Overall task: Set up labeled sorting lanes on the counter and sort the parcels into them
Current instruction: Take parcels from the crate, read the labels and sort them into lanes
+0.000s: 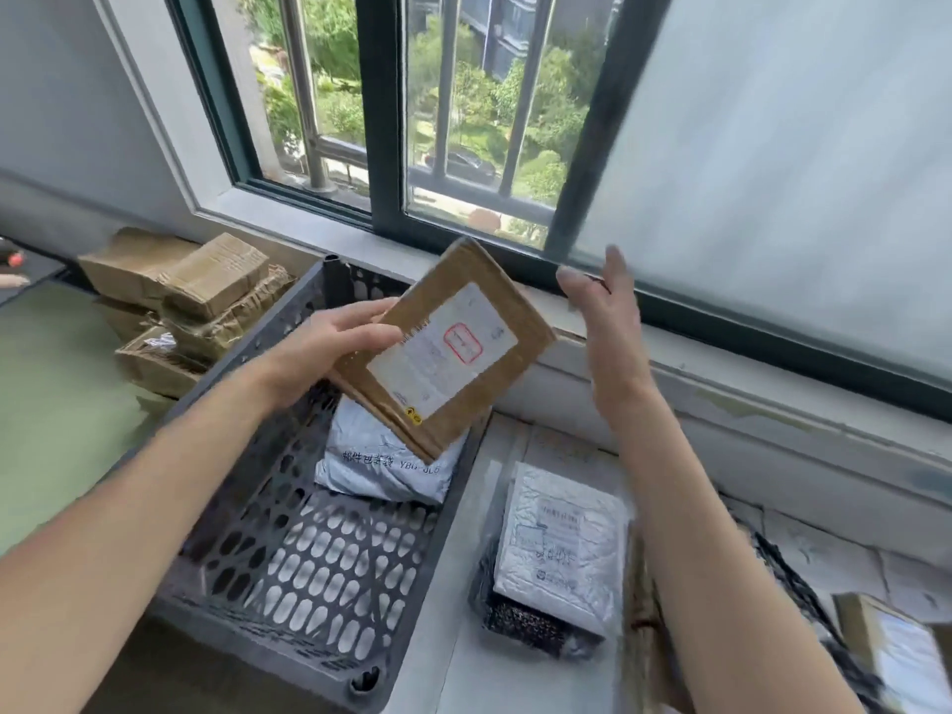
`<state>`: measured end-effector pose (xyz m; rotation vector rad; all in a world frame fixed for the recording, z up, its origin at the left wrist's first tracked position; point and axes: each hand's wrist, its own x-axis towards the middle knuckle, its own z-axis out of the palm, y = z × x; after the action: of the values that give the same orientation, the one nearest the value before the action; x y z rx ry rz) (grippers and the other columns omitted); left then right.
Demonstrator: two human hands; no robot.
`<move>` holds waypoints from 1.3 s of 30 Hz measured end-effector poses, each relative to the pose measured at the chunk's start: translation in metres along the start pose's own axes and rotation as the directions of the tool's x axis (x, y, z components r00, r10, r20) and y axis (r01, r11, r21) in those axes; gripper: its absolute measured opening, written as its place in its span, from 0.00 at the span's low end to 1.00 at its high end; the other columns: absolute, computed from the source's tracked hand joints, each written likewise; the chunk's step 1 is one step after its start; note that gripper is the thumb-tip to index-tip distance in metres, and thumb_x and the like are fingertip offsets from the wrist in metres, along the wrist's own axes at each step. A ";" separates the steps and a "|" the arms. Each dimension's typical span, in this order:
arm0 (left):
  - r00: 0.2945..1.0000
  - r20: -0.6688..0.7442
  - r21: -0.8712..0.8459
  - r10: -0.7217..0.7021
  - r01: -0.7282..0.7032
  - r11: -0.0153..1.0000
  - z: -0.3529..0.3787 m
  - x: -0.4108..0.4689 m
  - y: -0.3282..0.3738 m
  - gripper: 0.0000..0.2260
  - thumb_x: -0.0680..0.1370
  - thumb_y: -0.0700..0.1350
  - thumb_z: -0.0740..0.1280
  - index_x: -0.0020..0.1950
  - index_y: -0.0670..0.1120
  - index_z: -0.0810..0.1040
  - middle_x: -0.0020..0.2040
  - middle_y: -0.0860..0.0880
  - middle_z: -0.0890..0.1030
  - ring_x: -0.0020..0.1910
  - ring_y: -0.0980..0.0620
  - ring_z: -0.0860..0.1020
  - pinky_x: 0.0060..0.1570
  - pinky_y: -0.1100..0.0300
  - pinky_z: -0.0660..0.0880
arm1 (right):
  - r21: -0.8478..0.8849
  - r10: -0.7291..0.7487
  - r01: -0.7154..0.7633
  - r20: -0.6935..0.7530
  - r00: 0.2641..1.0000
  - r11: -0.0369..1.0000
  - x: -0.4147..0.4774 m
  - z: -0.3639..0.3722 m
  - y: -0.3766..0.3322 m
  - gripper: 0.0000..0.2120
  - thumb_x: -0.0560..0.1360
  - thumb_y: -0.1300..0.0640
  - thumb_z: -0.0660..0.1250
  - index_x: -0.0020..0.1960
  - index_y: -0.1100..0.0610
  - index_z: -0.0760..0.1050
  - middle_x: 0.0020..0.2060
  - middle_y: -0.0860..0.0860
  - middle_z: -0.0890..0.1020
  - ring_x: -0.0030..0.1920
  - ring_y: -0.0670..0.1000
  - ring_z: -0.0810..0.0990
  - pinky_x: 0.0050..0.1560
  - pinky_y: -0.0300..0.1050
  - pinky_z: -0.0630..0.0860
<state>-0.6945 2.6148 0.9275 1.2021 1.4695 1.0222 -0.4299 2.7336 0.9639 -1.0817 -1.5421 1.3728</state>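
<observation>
Two hands point(329, 347) point(610, 322), one crate point(278, 322)

Beyond a dark-framed window point(381, 121), metal bars point(301, 95), green trees point(556, 110) and a dark car point(466, 164) show beside its frosted pane point(772, 172).

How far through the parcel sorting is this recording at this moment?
Done: a white padded mailer atop a black bag and a labelled brown box already lie on the pale counter. In hand: the left hand grips a flat brown cardboard parcel; the right hand is open. Left: a grey plastic mailer in the dark slotted crate.
</observation>
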 end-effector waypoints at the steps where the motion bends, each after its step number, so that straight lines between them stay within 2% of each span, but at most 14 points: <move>1: 0.997 0.077 0.152 -0.013 0.001 0.988 -0.002 0.004 0.018 0.24 0.69 0.63 0.72 0.65 0.69 0.75 0.59 0.59 0.83 0.57 0.56 0.82 0.57 0.52 0.76 | -0.102 -0.114 0.111 -0.029 0.993 0.989 -0.001 -0.018 -0.017 0.42 0.71 0.36 0.69 0.80 0.43 0.56 0.78 0.44 0.62 0.76 0.45 0.62 0.71 0.47 0.62; 3: 0.975 0.206 0.416 -0.083 -0.010 0.910 0.000 0.018 0.059 0.27 0.65 0.69 0.72 0.63 0.74 0.73 0.55 0.63 0.83 0.52 0.64 0.81 0.53 0.56 0.75 | -0.298 -0.211 0.250 0.155 0.965 0.921 -0.002 -0.045 -0.050 0.39 0.70 0.36 0.70 0.77 0.42 0.62 0.73 0.42 0.71 0.72 0.41 0.68 0.71 0.47 0.65; 5: 0.941 0.297 0.599 -0.164 -0.050 0.799 0.012 0.034 0.099 0.30 0.61 0.72 0.72 0.62 0.76 0.72 0.54 0.64 0.81 0.50 0.63 0.81 0.52 0.59 0.73 | -0.465 -0.064 0.277 0.423 0.904 0.841 -0.005 -0.053 -0.074 0.39 0.70 0.34 0.72 0.76 0.42 0.64 0.71 0.42 0.73 0.71 0.41 0.70 0.72 0.50 0.67; 7: 0.897 0.390 0.704 -0.210 -0.143 0.695 0.034 0.049 0.136 0.32 0.61 0.72 0.73 0.64 0.72 0.73 0.54 0.67 0.80 0.52 0.63 0.79 0.53 0.62 0.72 | -0.656 0.143 0.300 0.533 0.834 0.693 -0.006 -0.051 -0.088 0.42 0.70 0.33 0.72 0.78 0.44 0.61 0.74 0.43 0.70 0.71 0.43 0.69 0.73 0.51 0.66; 9: 0.841 0.470 0.733 -0.268 -0.203 0.649 0.060 0.061 0.167 0.31 0.64 0.66 0.76 0.65 0.63 0.74 0.51 0.63 0.83 0.50 0.61 0.82 0.48 0.65 0.76 | -0.715 0.321 0.243 0.554 0.768 0.655 -0.007 -0.048 -0.092 0.43 0.71 0.39 0.75 0.79 0.46 0.58 0.71 0.46 0.73 0.67 0.48 0.75 0.70 0.51 0.72; 11: 0.794 0.521 0.747 -0.315 -0.244 0.619 0.083 0.069 0.187 0.28 0.67 0.59 0.78 0.64 0.57 0.75 0.48 0.58 0.85 0.47 0.58 0.84 0.42 0.66 0.79 | -0.670 0.373 0.166 0.581 0.723 0.723 -0.007 -0.053 -0.088 0.44 0.71 0.48 0.78 0.78 0.47 0.55 0.65 0.49 0.77 0.60 0.50 0.81 0.63 0.50 0.78; 14: 0.763 0.566 0.733 -0.312 -0.292 0.614 0.107 0.079 0.197 0.33 0.66 0.57 0.79 0.68 0.57 0.70 0.51 0.58 0.84 0.50 0.57 0.83 0.45 0.66 0.80 | -0.639 0.328 0.119 0.535 0.778 0.760 -0.009 -0.075 -0.078 0.51 0.68 0.48 0.80 0.79 0.44 0.49 0.62 0.47 0.75 0.57 0.48 0.81 0.59 0.46 0.80; 17: 0.874 0.467 0.732 -0.133 -0.298 0.613 0.119 0.084 0.187 0.51 0.62 0.65 0.79 0.78 0.56 0.58 0.70 0.56 0.73 0.66 0.53 0.74 0.62 0.57 0.74 | -0.676 0.311 0.042 0.393 0.865 0.735 -0.014 -0.099 -0.063 0.57 0.62 0.36 0.78 0.80 0.41 0.45 0.56 0.43 0.78 0.49 0.42 0.82 0.49 0.41 0.77; 19: 0.943 0.319 0.689 0.096 -0.300 0.659 0.123 0.086 0.173 0.53 0.63 0.67 0.76 0.81 0.53 0.54 0.78 0.52 0.64 0.74 0.49 0.66 0.70 0.52 0.66 | -0.605 0.303 -0.072 0.288 0.908 0.793 -0.018 -0.117 -0.045 0.56 0.62 0.33 0.76 0.80 0.40 0.47 0.56 0.43 0.80 0.46 0.42 0.84 0.47 0.41 0.77; 21: 0.965 0.131 0.586 0.229 -0.261 0.767 0.127 0.085 0.153 0.50 0.65 0.66 0.74 0.80 0.52 0.56 0.78 0.49 0.64 0.75 0.46 0.64 0.70 0.47 0.64 | -0.471 0.295 -0.178 0.186 0.937 0.864 -0.022 -0.135 -0.023 0.54 0.62 0.31 0.76 0.79 0.40 0.52 0.58 0.46 0.82 0.52 0.46 0.84 0.56 0.50 0.78; 24: 0.989 -0.016 0.370 0.145 -0.129 0.920 0.135 0.084 0.118 0.46 0.67 0.67 0.72 0.79 0.52 0.58 0.74 0.46 0.70 0.71 0.45 0.70 0.66 0.47 0.68 | -0.281 0.311 -0.275 0.093 0.946 0.919 -0.028 -0.155 0.007 0.53 0.60 0.28 0.76 0.78 0.42 0.57 0.62 0.48 0.82 0.63 0.53 0.80 0.67 0.62 0.73; 28: 0.987 0.131 0.113 -0.093 0.079 0.990 0.152 0.084 0.080 0.40 0.68 0.68 0.71 0.76 0.54 0.66 0.68 0.50 0.76 0.68 0.48 0.73 0.67 0.45 0.70 | -0.078 0.317 -0.309 0.120 0.941 0.948 -0.037 -0.169 0.033 0.46 0.68 0.36 0.76 0.78 0.49 0.59 0.62 0.52 0.82 0.61 0.55 0.82 0.62 0.59 0.78; 32: 0.930 0.361 -0.112 -0.067 0.115 0.987 0.172 0.084 0.065 0.26 0.75 0.65 0.67 0.67 0.52 0.77 0.63 0.48 0.81 0.63 0.47 0.79 0.64 0.45 0.72 | 0.022 0.275 -0.280 0.123 0.953 0.960 -0.041 -0.175 0.035 0.31 0.73 0.39 0.72 0.71 0.51 0.70 0.60 0.52 0.83 0.60 0.56 0.83 0.54 0.50 0.82; 39: 0.963 0.264 -0.210 0.051 0.005 0.978 0.195 0.098 0.083 0.22 0.76 0.63 0.66 0.65 0.52 0.79 0.62 0.46 0.81 0.61 0.46 0.80 0.53 0.50 0.78 | 0.043 0.206 -0.207 0.027 0.978 0.977 -0.033 -0.186 0.012 0.28 0.74 0.36 0.69 0.68 0.50 0.75 0.58 0.50 0.84 0.60 0.53 0.83 0.59 0.54 0.81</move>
<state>-0.4945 2.7326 0.9520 1.1571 1.1111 0.9610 -0.2428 2.7624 0.9709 -1.2297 -1.4384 1.5562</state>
